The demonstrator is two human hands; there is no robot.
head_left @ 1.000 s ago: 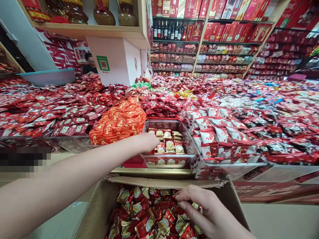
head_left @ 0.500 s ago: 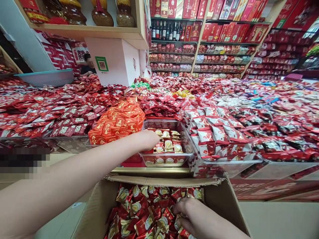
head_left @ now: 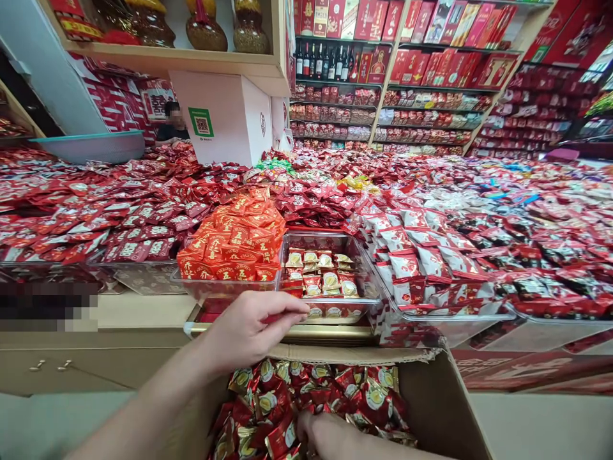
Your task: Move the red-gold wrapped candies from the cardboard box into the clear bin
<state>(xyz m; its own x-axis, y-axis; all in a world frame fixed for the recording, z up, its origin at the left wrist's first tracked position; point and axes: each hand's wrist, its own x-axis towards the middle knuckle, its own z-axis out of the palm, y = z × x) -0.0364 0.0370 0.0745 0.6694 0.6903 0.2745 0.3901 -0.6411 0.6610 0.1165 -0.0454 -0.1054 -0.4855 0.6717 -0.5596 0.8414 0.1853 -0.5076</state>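
Note:
My left hand (head_left: 256, 326) hovers over the front edge of the cardboard box (head_left: 454, 415), just before a clear plastic tray (head_left: 371, 297). Its thumb and fingertips are drawn together, and nothing shows between them. Inside that tray, wrapped candies (head_left: 330, 281) with gold-and-red wrappers lie in neat rows. My right hand (head_left: 330, 434) is down in the box among loose red-and-gold wrapped candies (head_left: 268, 402). Its fingertips are buried in the pile, so whether they grip a candy is hidden.
Left of the tray is a heap of orange-red packets (head_left: 234, 236); right of it, white-and-red packets (head_left: 433, 255) fill another bin. A blue basket (head_left: 90, 147) and a pink pillar (head_left: 220, 121) stand behind. A person (head_left: 172, 124) is at the back left.
My left hand has drawn back from the clear tray toward me and the box, uncovering the candy rows. My right hand has shifted left and deeper into the loose candies. The view has tilted slightly.

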